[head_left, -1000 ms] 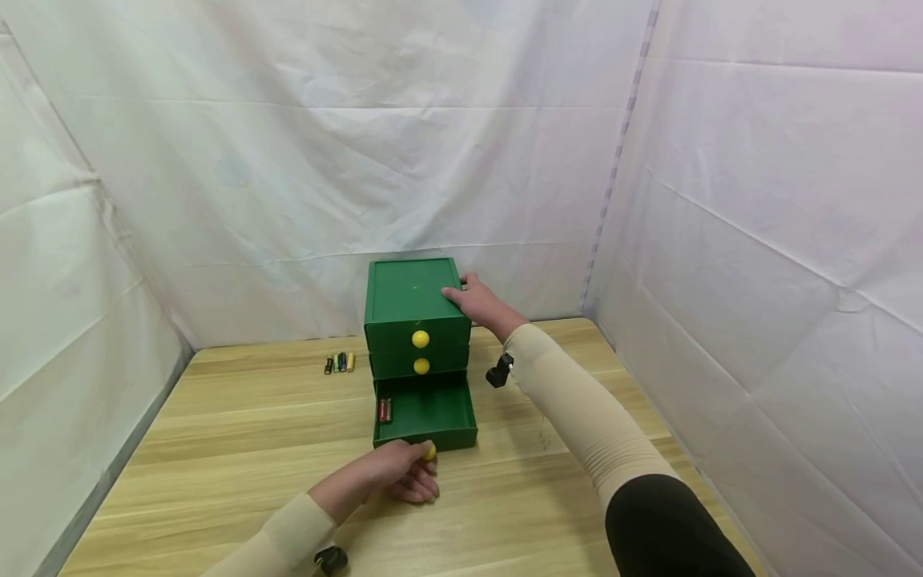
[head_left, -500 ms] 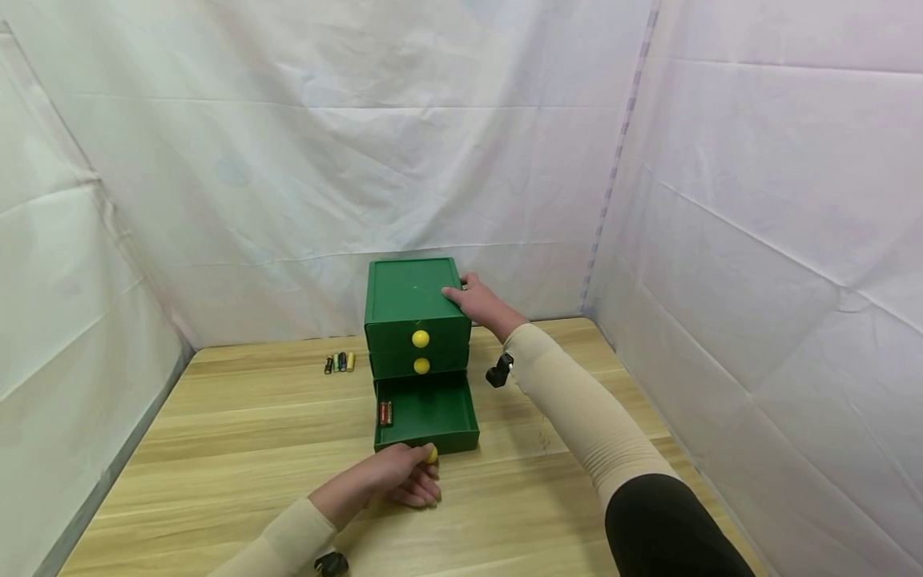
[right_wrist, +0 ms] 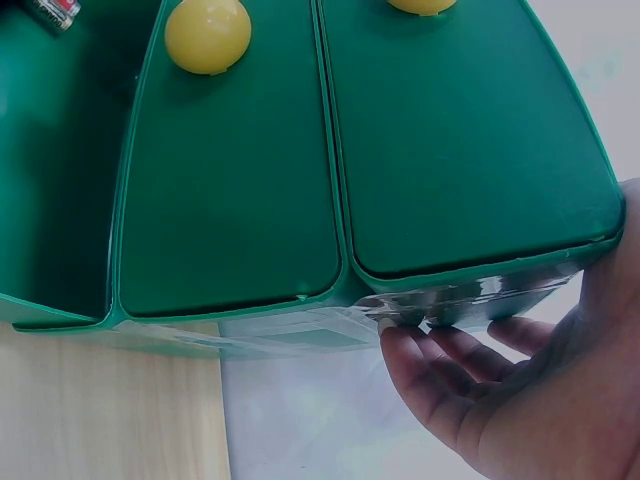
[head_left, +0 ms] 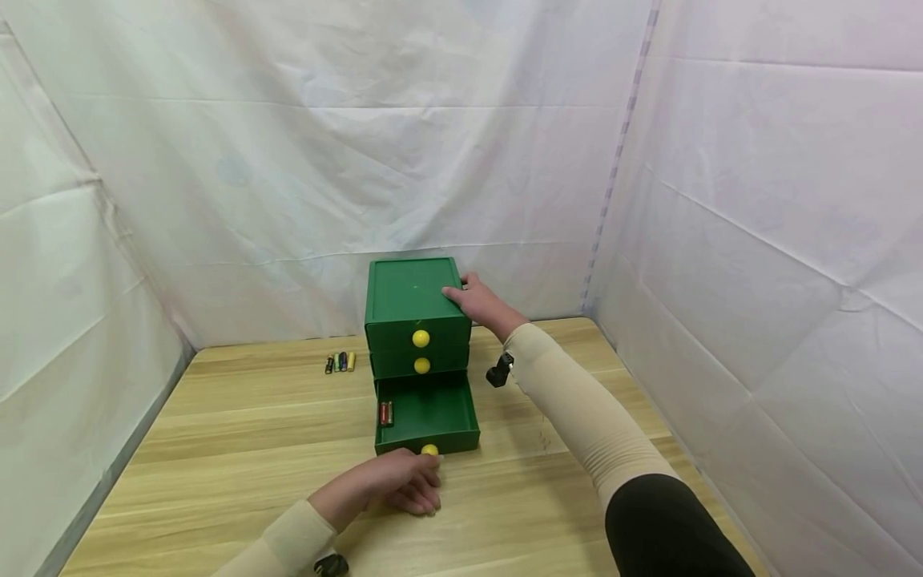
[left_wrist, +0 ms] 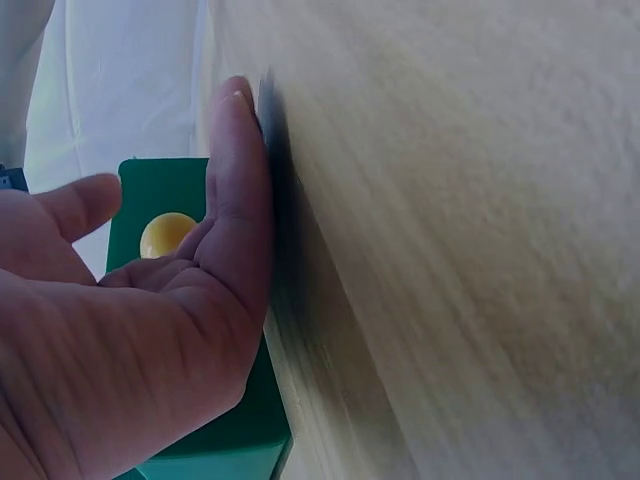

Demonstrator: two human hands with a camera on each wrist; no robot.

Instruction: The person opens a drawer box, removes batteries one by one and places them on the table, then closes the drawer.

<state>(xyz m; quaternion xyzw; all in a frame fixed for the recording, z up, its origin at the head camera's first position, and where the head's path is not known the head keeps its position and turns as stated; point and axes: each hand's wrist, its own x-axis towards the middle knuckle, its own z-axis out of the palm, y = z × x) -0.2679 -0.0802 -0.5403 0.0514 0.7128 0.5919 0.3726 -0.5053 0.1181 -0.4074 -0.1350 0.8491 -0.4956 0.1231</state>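
A green drawer cabinet [head_left: 411, 290] stands at the back of the table, its bottom drawer [head_left: 433, 410] pulled out. Two red batteries [head_left: 385, 413] lie along that drawer's left side. Just in front of the drawer's yellow knob [head_left: 429, 450] is my left hand [head_left: 402, 481], its thumb and fingers spread apart in the left wrist view, with the knob [left_wrist: 168, 236] showing between them. My right hand [head_left: 485, 306] holds the cabinet's top right edge, thumb on top; in the right wrist view its fingers [right_wrist: 450, 365] bend against the side wall.
Several small batteries [head_left: 340, 363] lie in a row on the wooden table [head_left: 252, 433], left of the cabinet. The two upper drawers are closed, each with a yellow knob [head_left: 421, 338]. White curtains [head_left: 303, 160] hang behind and at both sides.
The bottom drawer has slid slightly toward me. My left hand's thumb and fingers have let go of its knob. The right hand stays where it was.
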